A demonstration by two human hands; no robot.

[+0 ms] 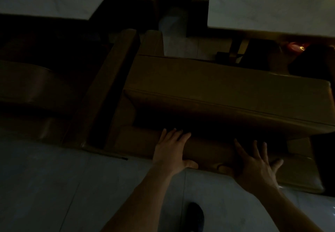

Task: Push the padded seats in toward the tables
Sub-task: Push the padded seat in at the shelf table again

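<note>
Pressing both palms flat against the near padded edge of the brown seat [226, 93] — left hand [171, 148] spread open with fingers pointing away over the backrest top, right hand [253, 164] likewise open and splayed, neither one gripping anything. Lying directly ahead of the hands, with its long axis running left to right, roughly parallel to the near edge of the pale table [272, 4] beyond it. Sitting slightly askew, right end nearer the table. Leaving a strip of floor [181, 44] showing between cushion and table — so probably needing a straight shove away from the body. Reaching about equally with both hands, left nearer the seat's middle. Standing just beside a second seat [45, 79] on the left.
</note>
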